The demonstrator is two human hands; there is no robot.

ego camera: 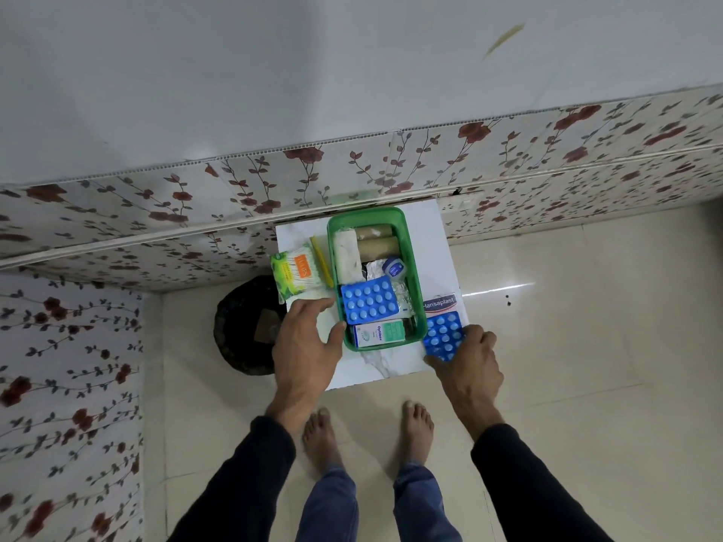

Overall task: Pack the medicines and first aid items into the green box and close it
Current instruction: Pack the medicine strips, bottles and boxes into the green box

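Note:
The green box (410, 244) stands open on a small white table (391, 367). Inside lie a white gauze roll (346, 252), two brown bandage rolls (377, 241), a small blue jar (394, 266), a blue pill strip (368, 303) and a teal medicine carton (378, 333). My right hand (467, 363) grips a second blue pill strip (443, 335) just right of the box's near corner. My left hand (303, 338) is spread, thumb touching the box's near left wall. A Hansaplast pack (440, 303) lies right of the box. A cotton bud pack (294, 271) and a yellow strip (321, 264) lie to its left.
The table stands against a floral wall panel (156, 213). A dark round bag (244, 326) sits on the tiled floor left of the table. My bare feet (367, 436) are right in front of it.

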